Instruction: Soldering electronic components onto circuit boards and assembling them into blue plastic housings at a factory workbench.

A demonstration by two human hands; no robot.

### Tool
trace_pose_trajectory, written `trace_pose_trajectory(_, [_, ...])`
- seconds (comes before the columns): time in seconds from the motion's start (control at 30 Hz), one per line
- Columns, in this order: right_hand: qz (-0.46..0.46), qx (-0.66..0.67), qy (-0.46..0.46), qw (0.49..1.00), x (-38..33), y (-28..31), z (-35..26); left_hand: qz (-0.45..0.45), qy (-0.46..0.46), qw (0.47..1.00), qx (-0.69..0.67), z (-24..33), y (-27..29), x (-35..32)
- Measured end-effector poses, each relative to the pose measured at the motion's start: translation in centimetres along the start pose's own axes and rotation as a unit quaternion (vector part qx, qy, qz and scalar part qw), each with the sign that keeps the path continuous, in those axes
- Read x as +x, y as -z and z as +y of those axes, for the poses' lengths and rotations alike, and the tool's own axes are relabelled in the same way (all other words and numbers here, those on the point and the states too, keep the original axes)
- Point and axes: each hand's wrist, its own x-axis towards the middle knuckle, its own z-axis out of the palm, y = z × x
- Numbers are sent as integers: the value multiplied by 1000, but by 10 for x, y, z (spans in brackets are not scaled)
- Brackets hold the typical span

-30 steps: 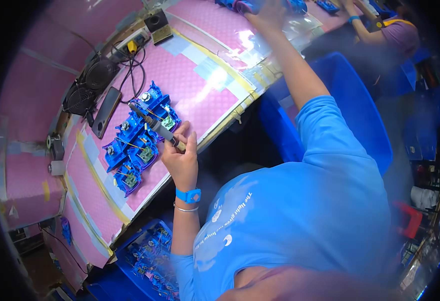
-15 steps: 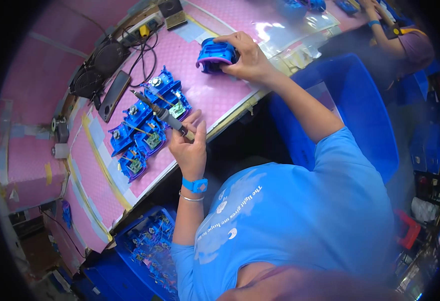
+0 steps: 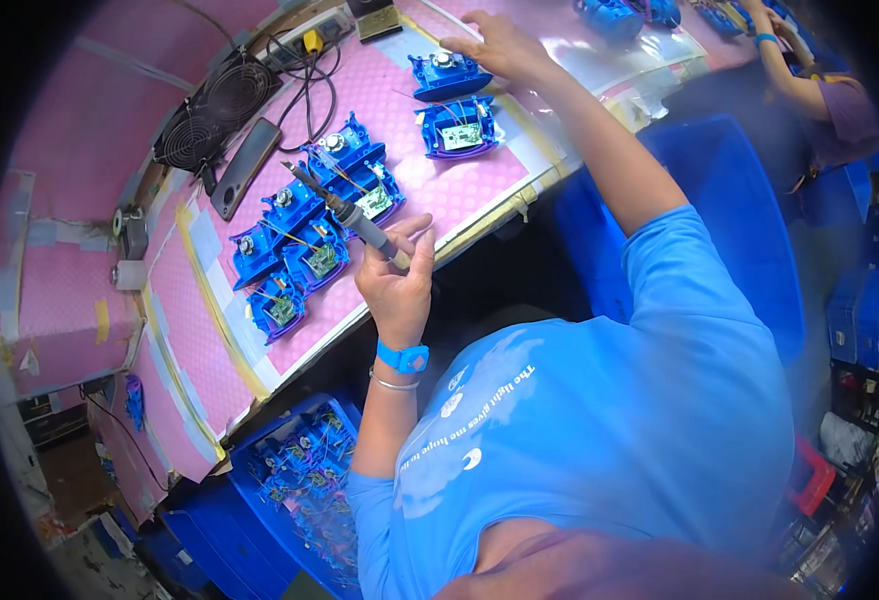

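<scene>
Soldering iron (image 3: 344, 208) over left housings (image 3: 309, 230); two housings (image 3: 454, 105) right; fan (image 3: 204, 110) behind

One head-worn fisheye view looks steeply down from above the person's own shoulders, close to them, facing the pink desk (image 3: 479, 190), whose straight edges bend near the rim

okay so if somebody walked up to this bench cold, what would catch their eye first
Most likely the row of opened blue plastic housings with small green circuit boards and thin wires, laid out on the pink mat. The left hand holds a soldering iron with its tip over that row, while the right hand reaches far out to touch another blue housing. A small black fan sits at the mat's far side.
</scene>
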Motion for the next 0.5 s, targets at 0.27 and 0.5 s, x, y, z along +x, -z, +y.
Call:
trace_pose_trajectory(0.27, [-37, 136, 255, 957, -64, -31, -57, -3, -53, 999, 3, -3, -2, -1])
trace_pose_trajectory(0.5, [12, 188, 299, 935, -60, -67, -83, 20, -62, 998, 7, -16, -9, 3])
